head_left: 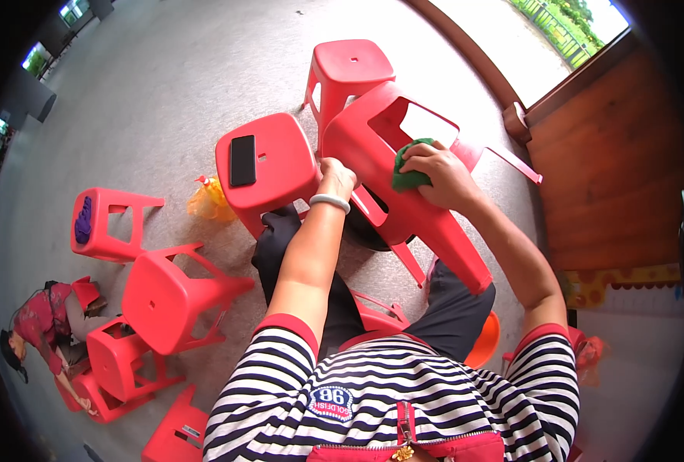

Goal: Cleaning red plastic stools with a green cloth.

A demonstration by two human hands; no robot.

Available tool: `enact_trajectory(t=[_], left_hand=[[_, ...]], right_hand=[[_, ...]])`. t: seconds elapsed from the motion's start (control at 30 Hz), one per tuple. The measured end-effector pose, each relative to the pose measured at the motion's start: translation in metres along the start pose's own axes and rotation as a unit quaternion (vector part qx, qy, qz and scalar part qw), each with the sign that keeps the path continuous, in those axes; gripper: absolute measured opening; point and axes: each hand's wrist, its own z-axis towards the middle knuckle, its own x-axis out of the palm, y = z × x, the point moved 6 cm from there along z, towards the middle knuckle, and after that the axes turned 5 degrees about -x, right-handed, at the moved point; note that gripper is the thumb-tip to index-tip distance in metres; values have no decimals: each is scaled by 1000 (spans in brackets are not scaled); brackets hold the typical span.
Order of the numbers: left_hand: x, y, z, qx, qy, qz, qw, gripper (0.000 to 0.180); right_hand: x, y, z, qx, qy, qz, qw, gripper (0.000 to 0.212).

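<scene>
A red plastic stool lies tipped on its side in front of me, its legs pointing right and toward me. My left hand is closed at the stool's left edge, gripping it; the fingertips are hidden. In my right hand a bunched green cloth is pressed against the stool's side, beside the opening between its legs. Just left of my left hand stands an upright red stool with a black phone on its seat. Behind the tipped stool is another upright stool.
At the left are several red stools, one with a purple cloth. A person bends over stools at the far left. A yellow bag with a bottle sits on the floor. An orange basin is by my right leg; a wooden door stands right.
</scene>
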Motion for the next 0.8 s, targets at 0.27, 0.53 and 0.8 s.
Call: enact_trajectory(t=[0.27,0.53,0.8], left_hand=[[-12,-10,-52,7,10,6,1000,33],[-11,-86,67,-124,-127,135,975,41],[107,-7,180,-551,-200,470,660,55]], right_hand=[[-10,-62,-109,313,-429,535,658,33],[2,-146,-196,271,-320,758,499,37],[-14,-123,-115,262,-170,716,625,33]])
